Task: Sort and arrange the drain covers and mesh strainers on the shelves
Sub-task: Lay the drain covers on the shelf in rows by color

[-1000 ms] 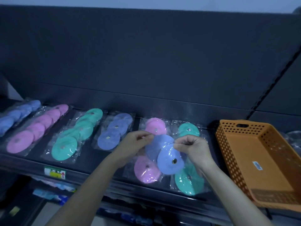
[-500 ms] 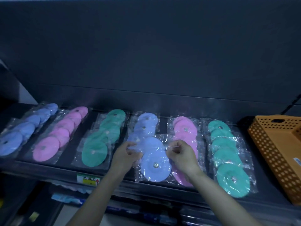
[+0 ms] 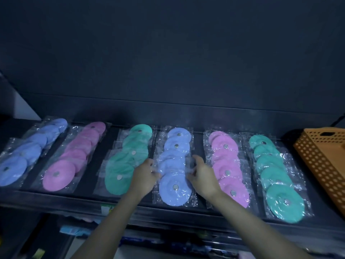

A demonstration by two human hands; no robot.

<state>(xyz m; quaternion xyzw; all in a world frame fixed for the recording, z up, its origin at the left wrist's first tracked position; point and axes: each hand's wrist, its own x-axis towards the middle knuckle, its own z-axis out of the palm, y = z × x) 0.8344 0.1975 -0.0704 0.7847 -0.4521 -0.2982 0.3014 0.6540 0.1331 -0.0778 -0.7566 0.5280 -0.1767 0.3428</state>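
Centre of frame: blue drain cover (image 3: 175, 187), bagged, on shelf (image 3: 113, 136).
Left hand (image 3: 144, 176): fingers pinch bag's left edge.
Right hand (image 3: 202, 176): fingers pinch its right edge.

On my feed I see dark matte back panel (image 3: 168, 53) filling upper view, seam across it low down. Black shelf (image 3: 199, 144) below, front lip running left to right. Pale wall sliver (image 3: 24, 109) at far left. Lower tier (image 3: 46, 236) dim, contents blurred. Light low, bluish
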